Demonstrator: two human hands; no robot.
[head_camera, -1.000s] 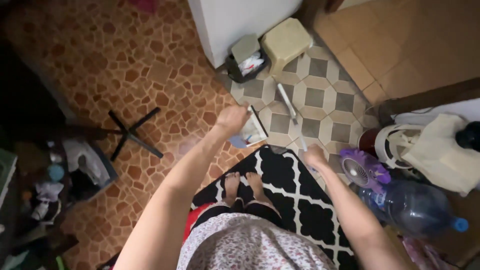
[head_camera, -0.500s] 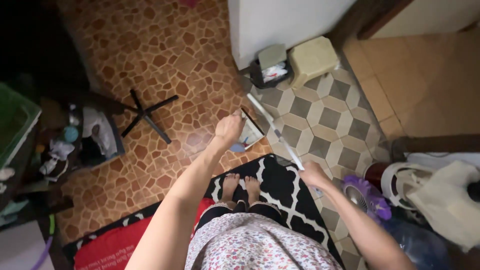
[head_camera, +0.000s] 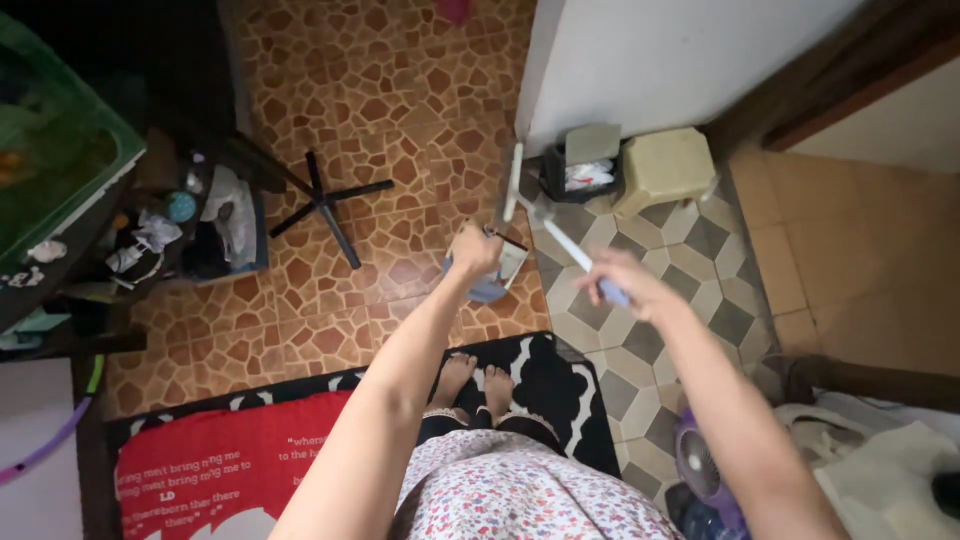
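My left hand (head_camera: 476, 249) is raised over the brown stone-pattern floor and grips a blue and white dustpan (head_camera: 497, 272) that hangs under it. My right hand (head_camera: 622, 280) holds the blue grip of a long white handle (head_camera: 556, 234), which slants up and left to a pale head near the white wall. Both arms reach forward. My bare feet (head_camera: 475, 379) stand on a black and white patterned mat (head_camera: 560, 390).
A small dark bin (head_camera: 580, 172) with white scraps and a pale plastic stool (head_camera: 665, 170) stand by the white wall (head_camera: 660, 60). A black cross-shaped stand (head_camera: 325, 203) lies left. Cluttered shelves (head_camera: 170, 225) are far left, a red mat (head_camera: 210, 470) below, a purple fan (head_camera: 700, 470) lower right.
Both hands rose and moved toward the wall. The white handle swung up and left. The view shifted left, and the big water bottle left the frame.
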